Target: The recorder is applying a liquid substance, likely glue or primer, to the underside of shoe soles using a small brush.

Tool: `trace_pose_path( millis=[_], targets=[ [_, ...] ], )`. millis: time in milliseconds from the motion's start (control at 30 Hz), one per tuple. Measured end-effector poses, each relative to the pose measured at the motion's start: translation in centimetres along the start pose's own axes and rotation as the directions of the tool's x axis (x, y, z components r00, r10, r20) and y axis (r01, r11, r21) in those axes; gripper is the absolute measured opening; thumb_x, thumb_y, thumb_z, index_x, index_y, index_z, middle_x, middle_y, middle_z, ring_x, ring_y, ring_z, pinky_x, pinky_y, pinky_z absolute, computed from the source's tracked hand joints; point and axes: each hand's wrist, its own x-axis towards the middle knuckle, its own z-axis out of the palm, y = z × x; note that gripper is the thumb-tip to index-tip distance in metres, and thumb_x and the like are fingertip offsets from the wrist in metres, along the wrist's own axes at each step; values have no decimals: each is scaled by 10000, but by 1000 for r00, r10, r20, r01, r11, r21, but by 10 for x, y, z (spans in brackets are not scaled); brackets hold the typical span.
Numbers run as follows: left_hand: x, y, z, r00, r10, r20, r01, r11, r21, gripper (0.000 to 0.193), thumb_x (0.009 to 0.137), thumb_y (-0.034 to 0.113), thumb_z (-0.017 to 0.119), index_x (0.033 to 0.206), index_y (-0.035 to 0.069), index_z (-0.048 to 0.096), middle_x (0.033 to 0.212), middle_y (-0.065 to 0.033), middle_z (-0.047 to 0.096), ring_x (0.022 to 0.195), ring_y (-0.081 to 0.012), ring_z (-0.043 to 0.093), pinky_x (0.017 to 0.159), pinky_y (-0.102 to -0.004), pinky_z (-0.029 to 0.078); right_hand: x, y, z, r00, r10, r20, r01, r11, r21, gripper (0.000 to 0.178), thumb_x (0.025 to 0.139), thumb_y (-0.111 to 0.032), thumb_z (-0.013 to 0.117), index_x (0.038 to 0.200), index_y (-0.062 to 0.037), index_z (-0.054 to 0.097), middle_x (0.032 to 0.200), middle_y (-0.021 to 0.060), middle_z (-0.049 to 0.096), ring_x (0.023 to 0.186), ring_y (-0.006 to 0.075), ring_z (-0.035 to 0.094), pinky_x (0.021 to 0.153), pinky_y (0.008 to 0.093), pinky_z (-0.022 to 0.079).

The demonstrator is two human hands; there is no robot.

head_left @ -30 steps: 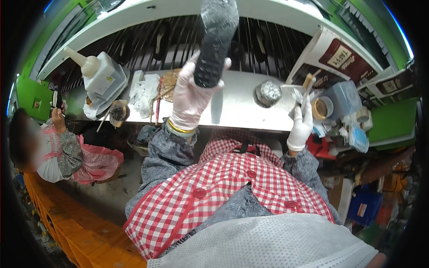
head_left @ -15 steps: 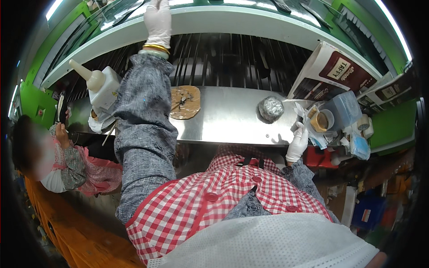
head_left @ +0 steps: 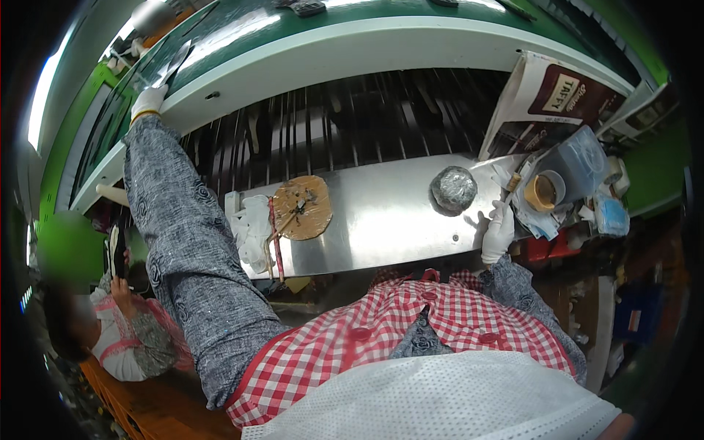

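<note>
My left hand (head_left: pixel 149 101), in a white glove, reaches to the far left over the rail of the green belt (head_left: pixel 253 37). Its closed fingers meet the near end of a flat, dark, shiny-edged piece (head_left: pixel 176 63). By the right end of the metal shelf, my gloved right hand (head_left: pixel 499 233) pinches a thin brush-like tool (head_left: pixel 511 185) with a tan upper end, pointing up. Left of that hand sits a round lump wrapped in clear film (head_left: pixel 453 189). A brown, film-covered disc (head_left: pixel 312 207) with dark smears lies at the shelf's left, sticks resting across its edge.
White crumpled cloth (head_left: pixel 253 227) lies left of the disc. Right of my right hand are a cup of tan stuff (head_left: pixel 541 192), a clear plastic tub (head_left: pixel 576 169) and a printed bag (head_left: pixel 546 110). Dark rods run behind the metal shelf (head_left: pixel 381 227). Another person (head_left: pixel 139 330) works at left.
My left hand has swung left along the belt to the flat dark piece, uncovering the cloth and sticks. The view has turned a little. My right hand keeps its place with the tool.
</note>
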Motion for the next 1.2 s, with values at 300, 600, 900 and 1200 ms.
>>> trace_pose_path(
  millis=[300,600,900,1200],
  targets=[
    [-66,137,85,910,-275,-312,-285,135,-949,369,879,271,653,1141,11,668,1115,-81,668,1013,-195,607,890,-303,474,67,54,-29,995,57,-77,-56,998,16,246,1000,-129,412,1134,36,537,910,83,559,710,128,576,696,285,566],
    [-410,294,100,833,151,-532,-532,-41,-846,355,921,15,498,1264,28,587,1171,-89,584,1091,-194,553,936,-327,448,73,12,-20,987,159,3,-159,986,41,240,1007,-187,434,1136,-55,588,792,1,510,640,77,506,578,228,521],
    [-548,337,235,764,563,-314,-518,246,-819,566,808,56,681,1345,27,503,1263,-149,499,1163,-263,499,1030,-340,381,96,-49,-121,964,-53,260,106,975,-196,307,963,-74,524,1259,-3,566,1057,26,615,873,80,568,819,226,473],
    [-534,381,300,212,965,154,977,-211,-24,524,1028,329,317,1415,-23,330,1422,-256,408,1246,-381,497,897,-418,513,159,-21,-173,930,76,360,178,762,-622,370,898,-91,514,1257,-53,597,1057,124,693,940,179,666,870,303,511]
  ],
)
